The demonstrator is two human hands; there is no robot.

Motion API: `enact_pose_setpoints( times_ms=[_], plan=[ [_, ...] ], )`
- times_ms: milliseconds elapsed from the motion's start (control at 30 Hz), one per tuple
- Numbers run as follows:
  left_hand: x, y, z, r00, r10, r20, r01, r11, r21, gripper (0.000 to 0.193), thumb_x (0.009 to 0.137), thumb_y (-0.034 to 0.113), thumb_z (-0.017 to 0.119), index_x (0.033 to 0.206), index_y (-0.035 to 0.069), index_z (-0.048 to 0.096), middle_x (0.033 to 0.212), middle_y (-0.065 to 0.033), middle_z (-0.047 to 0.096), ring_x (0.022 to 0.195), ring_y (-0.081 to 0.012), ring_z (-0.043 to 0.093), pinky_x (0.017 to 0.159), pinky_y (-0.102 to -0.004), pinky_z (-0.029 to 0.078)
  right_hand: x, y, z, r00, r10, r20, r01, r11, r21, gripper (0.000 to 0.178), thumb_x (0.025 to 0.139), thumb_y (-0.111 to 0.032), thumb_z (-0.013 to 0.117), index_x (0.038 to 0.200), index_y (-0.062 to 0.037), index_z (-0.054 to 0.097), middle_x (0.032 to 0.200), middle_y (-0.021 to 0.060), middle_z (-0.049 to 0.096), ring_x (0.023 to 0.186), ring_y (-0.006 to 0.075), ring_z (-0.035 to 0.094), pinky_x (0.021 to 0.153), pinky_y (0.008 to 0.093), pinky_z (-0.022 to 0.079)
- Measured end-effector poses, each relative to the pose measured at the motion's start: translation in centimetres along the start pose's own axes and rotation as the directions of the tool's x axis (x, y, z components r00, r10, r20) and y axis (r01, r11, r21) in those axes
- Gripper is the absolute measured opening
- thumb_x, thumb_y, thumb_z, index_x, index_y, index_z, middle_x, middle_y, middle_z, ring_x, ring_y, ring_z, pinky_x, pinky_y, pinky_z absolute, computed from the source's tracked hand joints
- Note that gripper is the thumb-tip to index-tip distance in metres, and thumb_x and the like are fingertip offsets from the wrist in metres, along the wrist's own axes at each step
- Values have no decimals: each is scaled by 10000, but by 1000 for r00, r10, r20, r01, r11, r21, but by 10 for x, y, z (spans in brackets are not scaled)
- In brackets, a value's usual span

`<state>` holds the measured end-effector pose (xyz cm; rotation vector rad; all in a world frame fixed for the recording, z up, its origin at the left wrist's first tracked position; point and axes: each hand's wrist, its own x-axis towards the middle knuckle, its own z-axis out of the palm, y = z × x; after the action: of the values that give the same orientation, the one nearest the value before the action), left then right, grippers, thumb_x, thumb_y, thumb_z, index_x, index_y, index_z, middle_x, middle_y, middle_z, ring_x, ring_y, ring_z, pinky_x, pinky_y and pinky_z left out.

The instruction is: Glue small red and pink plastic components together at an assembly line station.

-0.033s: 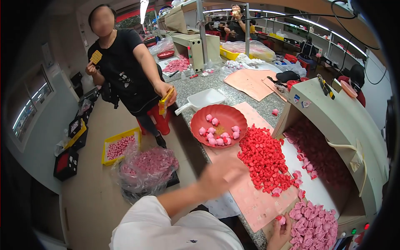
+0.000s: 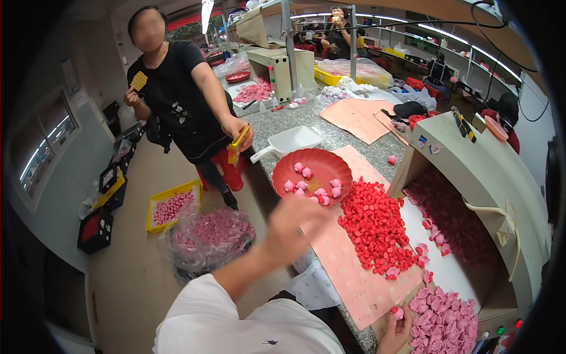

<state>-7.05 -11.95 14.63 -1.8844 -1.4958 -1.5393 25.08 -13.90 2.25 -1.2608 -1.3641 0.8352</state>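
My left hand [image 2: 296, 226] is blurred in the air over the left edge of a pink paper sheet [image 2: 348, 277], just below a red bowl [image 2: 312, 162] holding several pink pieces; whether it holds anything is unclear. A heap of small red pieces [image 2: 374, 227] lies on the sheet to its right. My right hand [image 2: 394, 331] is at the lower edge, pinching a small pink-and-red piece [image 2: 398, 311] beside a pile of pink pieces [image 2: 442, 324].
A person in black [image 2: 177, 100] stands left of the speckled counter [image 2: 277, 121], holding a cracker and a yellow pack. A white scoop [image 2: 292, 141], a beige hopper [image 2: 483, 171], a floor bag of pink pieces [image 2: 209, 236] and a yellow tray [image 2: 171, 206] surround me.
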Motion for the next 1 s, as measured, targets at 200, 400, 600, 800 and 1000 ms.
enact_pose_setpoints(
  times_ms=[200, 400, 600, 800, 1000],
  plan=[
    [78, -92, -111, 950, -306, -54, 294, 831, 472, 170, 790, 188, 659, 796, 19, 641, 767, -109, 615, 725, -244, 572, 654, -336, 457, -8, -20, 0, 985, 144, 97, -151, 986, 65, 340, 862, -55, 599, 1193, -2, 541, 1026, 69, 586, 885, 145, 558, 780, 251, 455],
    [127, -115, -118, 905, -426, 21, 294, 658, 693, 389, 780, 426, 616, 753, 40, 656, 726, -124, 647, 708, -266, 644, 665, -349, 485, 5, 8, -1, 993, 69, 96, -68, 998, -8, 348, 867, -49, 589, 1206, -1, 527, 1024, 79, 585, 876, 150, 558, 777, 252, 458],
    [151, -109, -123, 766, -624, 155, 242, 503, 829, 396, 716, 425, 654, 659, 36, 605, 655, -111, 618, 649, -237, 615, 580, -329, 432, 8, 6, 5, 993, 69, 91, -71, 997, 20, 337, 869, -58, 591, 1195, 4, 531, 1020, 78, 584, 882, 149, 555, 784, 252, 456],
    [149, -106, -142, 772, -595, 223, 91, 450, 888, 293, 697, 352, 621, 646, 63, 632, 663, -126, 631, 664, -260, 632, 644, -367, 392, 0, -3, 7, 993, 83, 89, -89, 994, 58, 321, 866, -70, 600, 1173, 4, 539, 1009, 76, 579, 862, 147, 550, 774, 249, 457],
    [153, -101, -141, 760, -605, 237, 103, 472, 875, 277, 696, 343, 622, 685, 67, 641, 669, -120, 632, 695, -267, 633, 658, -362, 400, -19, -7, 0, 994, 97, 50, -99, 995, 29, 326, 859, -82, 614, 1167, -1, 543, 1002, 85, 575, 858, 156, 551, 761, 263, 462]
  ],
)
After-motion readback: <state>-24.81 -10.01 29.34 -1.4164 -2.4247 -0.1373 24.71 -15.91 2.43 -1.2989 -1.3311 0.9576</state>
